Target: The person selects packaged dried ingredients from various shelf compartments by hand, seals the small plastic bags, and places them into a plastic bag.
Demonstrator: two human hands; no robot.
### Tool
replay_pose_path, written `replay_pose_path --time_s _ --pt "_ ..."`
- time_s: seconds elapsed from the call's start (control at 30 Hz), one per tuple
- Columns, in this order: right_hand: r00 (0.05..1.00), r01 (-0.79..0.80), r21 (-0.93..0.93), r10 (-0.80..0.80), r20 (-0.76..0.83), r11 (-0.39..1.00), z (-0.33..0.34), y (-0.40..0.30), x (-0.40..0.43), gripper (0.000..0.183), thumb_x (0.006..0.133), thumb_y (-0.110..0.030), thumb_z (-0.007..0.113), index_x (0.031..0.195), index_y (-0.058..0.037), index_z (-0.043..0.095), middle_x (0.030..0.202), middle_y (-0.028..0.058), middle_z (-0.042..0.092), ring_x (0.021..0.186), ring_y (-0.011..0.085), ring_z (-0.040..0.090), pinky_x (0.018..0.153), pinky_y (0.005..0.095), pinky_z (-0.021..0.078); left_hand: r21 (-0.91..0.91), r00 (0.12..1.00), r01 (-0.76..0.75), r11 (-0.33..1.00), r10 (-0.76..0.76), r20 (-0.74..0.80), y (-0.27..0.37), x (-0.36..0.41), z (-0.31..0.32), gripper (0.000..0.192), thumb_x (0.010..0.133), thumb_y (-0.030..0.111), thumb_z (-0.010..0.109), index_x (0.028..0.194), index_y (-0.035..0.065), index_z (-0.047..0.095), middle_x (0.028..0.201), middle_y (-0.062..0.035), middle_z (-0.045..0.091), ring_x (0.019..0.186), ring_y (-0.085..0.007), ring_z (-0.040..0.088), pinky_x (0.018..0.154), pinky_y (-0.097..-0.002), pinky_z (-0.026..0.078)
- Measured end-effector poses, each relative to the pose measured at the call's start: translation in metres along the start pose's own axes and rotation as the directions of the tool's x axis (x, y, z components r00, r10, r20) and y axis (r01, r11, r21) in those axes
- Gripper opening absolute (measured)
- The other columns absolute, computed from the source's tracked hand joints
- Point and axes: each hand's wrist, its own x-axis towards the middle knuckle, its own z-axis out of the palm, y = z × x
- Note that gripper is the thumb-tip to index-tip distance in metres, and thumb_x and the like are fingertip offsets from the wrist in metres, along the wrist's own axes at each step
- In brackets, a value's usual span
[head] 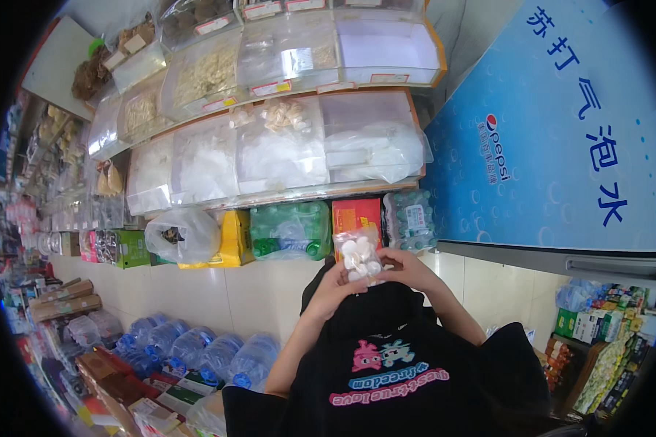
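A small clear plastic bag of white round pieces (359, 257) is held between both hands, in front of my black shirt. My left hand (334, 285) grips its lower left side, with the thumb across the bottom. The fingers of my right hand (402, 266) pinch its right edge. Behind the bag lies a red carton (355, 214) on the floor by the shelf. Clear display bins stand beyond, one holding a large clear plastic bag (374, 150) and another a few pale dried pieces (285, 113).
A blue Pepsi fridge (530, 142) stands at the right. Along the shelf foot are shrink-wrapped green bottles (291, 229), a yellow package (235, 240) and a white plastic bag (181, 235). Large water bottles (218, 355) and cartons (109, 377) stand at lower left.
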Motion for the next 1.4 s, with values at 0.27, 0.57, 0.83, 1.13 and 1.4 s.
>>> replay_pose_path --time_s 0.27,0.57,0.83,1.13,1.4 --pt "0.942 -0.331 -0.056 0.333 0.033 0.942 0.028 0.022 -0.020 0.027 0.070 -0.006 0.063 0.092 0.0004 0.049 0.079 0.0035 0.054 0.075 0.0085 0.051 0.067 0.0221 0.0417 0.141 0.965 0.227 0.964 -0.242 0.102 -0.027 -0.007 -0.031 0.033 0.073 0.008 0.057 0.104 -0.0011 0.048 0.092 -0.0050 0.055 0.082 -0.0103 0.053 0.070 -0.0224 0.043" --pt "0.937 -0.205 0.114 0.228 -0.263 0.972 0.083 0.004 0.016 0.010 0.076 -0.007 0.056 0.080 -0.0029 0.048 0.071 -0.0016 0.050 0.064 0.0041 0.046 0.056 0.0184 0.0386 0.181 0.985 0.152 0.972 -0.165 0.055 0.014 0.004 -0.068 0.026 0.075 0.008 0.058 0.099 -0.0010 0.053 0.087 -0.0031 0.057 0.079 -0.0078 0.053 0.070 -0.0209 0.042" --pt "0.955 -0.162 0.022 0.163 -0.247 0.987 0.093 -0.004 0.030 0.011 0.077 -0.006 0.053 0.085 0.0004 0.049 0.073 -0.0007 0.048 0.067 0.0049 0.046 0.060 0.0200 0.0397 0.258 0.991 0.019 0.966 -0.052 0.122 0.034 0.002 -0.076 0.027 0.075 0.006 0.057 0.100 -0.0025 0.052 0.089 -0.0037 0.057 0.081 -0.0092 0.053 0.073 -0.0220 0.041" --pt "0.992 -0.093 0.116 0.102 -0.070 0.989 0.100 0.005 0.061 0.010 0.075 -0.006 0.056 0.082 -0.0008 0.050 0.070 -0.0022 0.047 0.064 0.0036 0.044 0.057 0.0187 0.0361 0.293 0.996 -0.085 0.952 0.072 0.054 0.049 -0.005 -0.098 0.024 0.070 0.001 0.058 0.094 -0.0016 0.055 0.087 -0.0048 0.058 0.079 -0.0109 0.053 0.072 -0.0235 0.042" --pt "0.968 0.250 -0.290 -0.239 0.075 0.924 0.078 -0.023 0.138 0.011 0.075 -0.007 0.055 0.084 -0.0010 0.051 0.070 -0.0007 0.048 0.067 0.0051 0.044 0.059 0.0205 0.0374 0.321 0.963 -0.237 0.917 0.266 -0.049 0.075 0.020 -0.111 0.030 0.074 0.005 0.055 0.103 -0.0002 0.049 0.095 -0.0049 0.054 0.089 -0.0120 0.051 0.077 -0.0235 0.039"
